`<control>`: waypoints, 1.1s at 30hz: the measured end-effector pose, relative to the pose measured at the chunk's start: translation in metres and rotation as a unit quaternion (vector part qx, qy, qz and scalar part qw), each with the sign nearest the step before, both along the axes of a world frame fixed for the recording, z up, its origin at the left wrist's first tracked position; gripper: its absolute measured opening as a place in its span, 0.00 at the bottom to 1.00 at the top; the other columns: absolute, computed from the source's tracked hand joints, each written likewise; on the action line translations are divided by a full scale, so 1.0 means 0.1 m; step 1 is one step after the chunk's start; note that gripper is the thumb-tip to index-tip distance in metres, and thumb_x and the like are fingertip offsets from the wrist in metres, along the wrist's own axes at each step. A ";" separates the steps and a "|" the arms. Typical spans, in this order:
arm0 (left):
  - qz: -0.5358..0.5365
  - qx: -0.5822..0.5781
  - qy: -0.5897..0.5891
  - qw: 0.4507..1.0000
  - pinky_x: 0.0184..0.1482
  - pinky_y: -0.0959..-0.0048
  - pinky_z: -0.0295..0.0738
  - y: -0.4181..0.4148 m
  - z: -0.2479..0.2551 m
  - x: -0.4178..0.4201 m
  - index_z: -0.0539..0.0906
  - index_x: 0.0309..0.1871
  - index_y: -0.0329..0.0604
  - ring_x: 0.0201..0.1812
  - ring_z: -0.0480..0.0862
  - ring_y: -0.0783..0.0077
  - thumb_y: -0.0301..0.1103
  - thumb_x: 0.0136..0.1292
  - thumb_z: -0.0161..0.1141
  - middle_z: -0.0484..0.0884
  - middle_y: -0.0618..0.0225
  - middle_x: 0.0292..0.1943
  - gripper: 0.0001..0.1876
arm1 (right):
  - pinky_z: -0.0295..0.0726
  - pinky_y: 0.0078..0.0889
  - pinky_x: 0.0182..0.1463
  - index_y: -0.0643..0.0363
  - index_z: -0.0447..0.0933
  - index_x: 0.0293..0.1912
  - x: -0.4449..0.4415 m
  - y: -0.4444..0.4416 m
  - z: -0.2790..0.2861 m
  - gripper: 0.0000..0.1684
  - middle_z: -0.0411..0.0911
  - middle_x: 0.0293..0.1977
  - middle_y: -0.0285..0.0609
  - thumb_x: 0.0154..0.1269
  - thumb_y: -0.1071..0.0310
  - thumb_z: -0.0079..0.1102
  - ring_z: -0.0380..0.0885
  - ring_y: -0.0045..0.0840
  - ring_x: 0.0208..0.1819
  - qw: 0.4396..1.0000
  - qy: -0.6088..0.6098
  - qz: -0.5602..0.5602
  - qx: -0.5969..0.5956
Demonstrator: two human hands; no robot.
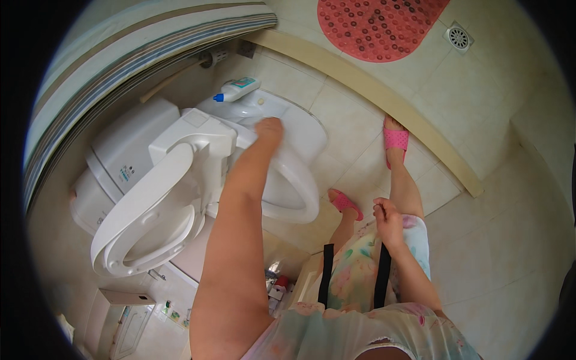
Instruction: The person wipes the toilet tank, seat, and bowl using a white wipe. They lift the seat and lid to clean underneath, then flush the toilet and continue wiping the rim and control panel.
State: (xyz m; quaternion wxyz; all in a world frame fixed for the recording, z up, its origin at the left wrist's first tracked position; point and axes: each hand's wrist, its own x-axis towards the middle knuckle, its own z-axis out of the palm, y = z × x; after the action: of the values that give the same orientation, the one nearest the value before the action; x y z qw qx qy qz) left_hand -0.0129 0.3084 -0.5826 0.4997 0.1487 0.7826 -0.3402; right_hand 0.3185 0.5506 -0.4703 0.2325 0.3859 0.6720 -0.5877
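My left hand (270,129) reaches over the white ceramic toilet bowl (309,204), above its far rim. It is blurred, and its fingers point down out of sight, so I cannot see whether they hold anything. The toilet seat and lid (130,220) are raised. Beyond the bowl lies a low white ceramic basin (308,128) at floor level. A white plastic bottle (238,89) with a blue cap lies on its side at that basin's far edge. My right hand (389,222) hangs in front of my floral dress (355,265), fingers curled, with nothing visible in them.
A beige raised sill (360,85) curves across the tiled floor. Past it are a red bath mat (378,29) and a round floor drain (459,38). A striped curtain (148,49) hangs at upper left, near a wooden stick (171,81). The toilet tank (135,139) stands behind the seat.
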 end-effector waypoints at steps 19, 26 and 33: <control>-0.071 0.005 0.183 0.980 0.53 0.68 0.67 -0.51 -2.28 0.68 0.82 0.42 0.42 0.50 0.75 0.62 0.32 0.59 0.53 0.81 0.62 0.43 0.11 | 0.77 0.36 0.36 0.64 0.74 0.42 -0.41 0.36 0.02 0.10 0.77 0.33 0.51 0.59 0.80 0.55 0.78 0.42 0.34 0.996 -0.017 0.071 0.053; -0.206 0.100 -0.035 0.973 0.52 0.67 0.68 -0.37 -2.14 1.78 0.82 0.44 0.35 0.55 0.73 0.58 0.32 0.57 0.54 0.76 0.49 0.52 0.14 | 0.77 0.36 0.36 0.64 0.74 0.42 -0.34 0.42 0.06 0.09 0.78 0.33 0.51 0.60 0.80 0.54 0.78 0.42 0.33 0.996 -0.033 0.070 0.045; -0.110 0.115 -0.533 0.831 0.43 0.61 0.73 -0.06 -1.05 1.23 0.84 0.38 0.39 0.43 0.79 0.58 0.37 0.56 0.54 0.81 0.54 0.41 0.13 | 0.76 0.36 0.36 0.63 0.74 0.42 -0.29 0.32 0.05 0.09 0.77 0.33 0.52 0.60 0.79 0.54 0.78 0.41 0.33 0.997 -0.017 0.047 0.060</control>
State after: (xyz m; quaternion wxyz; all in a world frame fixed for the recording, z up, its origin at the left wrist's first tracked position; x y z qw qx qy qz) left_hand 0.1101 0.3025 -0.6876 0.7778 0.4482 0.4069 -0.1688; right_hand 0.2895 0.5827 -0.4656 0.2480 0.3773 0.7193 -0.5280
